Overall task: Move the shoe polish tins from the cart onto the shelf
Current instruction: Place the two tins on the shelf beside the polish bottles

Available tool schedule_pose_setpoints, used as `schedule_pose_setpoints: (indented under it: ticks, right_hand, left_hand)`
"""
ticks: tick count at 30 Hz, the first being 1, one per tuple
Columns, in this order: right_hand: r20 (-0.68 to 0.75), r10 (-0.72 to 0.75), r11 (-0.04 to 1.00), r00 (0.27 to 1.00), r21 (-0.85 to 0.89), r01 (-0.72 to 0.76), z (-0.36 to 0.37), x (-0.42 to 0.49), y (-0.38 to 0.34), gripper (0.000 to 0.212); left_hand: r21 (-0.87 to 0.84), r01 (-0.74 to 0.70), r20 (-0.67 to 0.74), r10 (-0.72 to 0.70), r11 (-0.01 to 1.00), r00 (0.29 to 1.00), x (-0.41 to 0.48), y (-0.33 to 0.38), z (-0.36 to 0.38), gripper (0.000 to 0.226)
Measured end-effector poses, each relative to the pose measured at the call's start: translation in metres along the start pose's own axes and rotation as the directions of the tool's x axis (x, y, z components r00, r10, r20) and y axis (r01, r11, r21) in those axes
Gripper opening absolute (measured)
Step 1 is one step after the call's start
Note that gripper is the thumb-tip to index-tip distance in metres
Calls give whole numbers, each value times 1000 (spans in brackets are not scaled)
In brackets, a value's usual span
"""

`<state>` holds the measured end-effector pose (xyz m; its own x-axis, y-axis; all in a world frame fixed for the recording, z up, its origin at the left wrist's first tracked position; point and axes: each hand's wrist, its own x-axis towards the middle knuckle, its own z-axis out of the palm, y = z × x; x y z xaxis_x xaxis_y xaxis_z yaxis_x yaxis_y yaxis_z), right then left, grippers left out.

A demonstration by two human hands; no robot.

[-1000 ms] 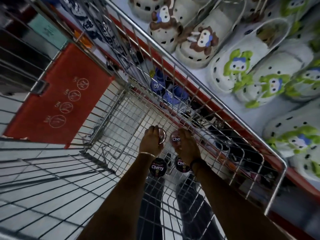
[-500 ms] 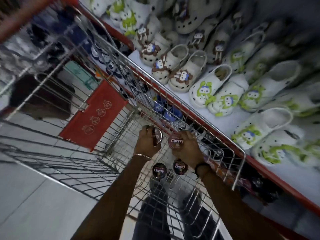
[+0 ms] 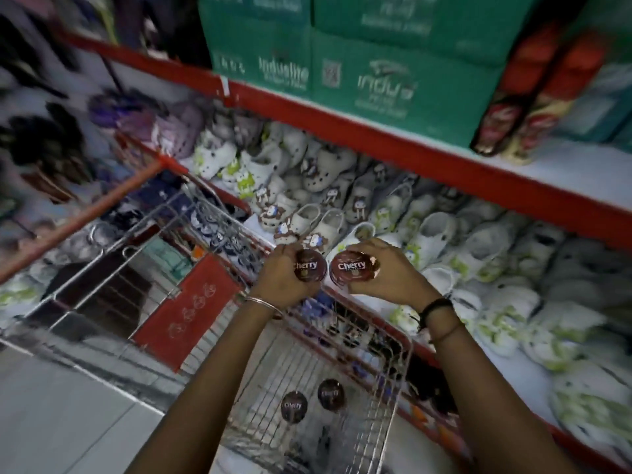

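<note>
Above the cart (image 3: 393, 388), facing the shelf (image 3: 513, 189), your left hand (image 3: 285, 280) clasps one tin (image 3: 309, 265) and your right hand (image 3: 390, 275) another (image 3: 352, 268), lids up, lifted ready for shelving. Two tins (image 3: 294, 406) lie near in the cart. Motion blur hides which shelf spot is free.

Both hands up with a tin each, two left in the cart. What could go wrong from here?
1. The shelf below is packed with white clogs; I see no bare spot, so a tin may land tilted.
2. The right hand holds its tin by the rim only; it could slip.
3. The left hand covers part of its tin.
</note>
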<state>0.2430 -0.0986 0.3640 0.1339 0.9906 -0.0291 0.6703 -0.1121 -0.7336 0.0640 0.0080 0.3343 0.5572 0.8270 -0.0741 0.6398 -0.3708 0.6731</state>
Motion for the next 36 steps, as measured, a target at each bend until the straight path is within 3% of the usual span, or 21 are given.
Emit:
schedule_pose_setpoints:
  ticks: [10, 18, 24, 30, 36]
  right_hand:
    - [-321, -82, 993, 944, -108, 50, -149, -55, -35, 59]
    - [-494, -26, 984, 869, -166, -65, -229, -104, -12, 54]
    - [-572, 82, 976, 816, -121, -183, -272, -132, 19, 54]
    - [-630, 205, 943, 750, -78, -323, -302, -143, 58, 62]
    - [-628, 281, 900, 726, -90, -427, -321, -128, 90, 74]
  left_hand:
    - [14, -294, -63, 294, 956, 954, 4, 160, -42, 72]
    - [7, -478, -44, 478, 878, 877, 13, 269, -11, 66]
    - [-59, -554, 4, 555, 831, 832, 31, 320, 31, 49]
    - [-58, -571, 52, 574, 819, 817, 59, 359, 81, 51]
    - [120, -542, 80, 536, 832, 840, 89, 383, 116, 59]
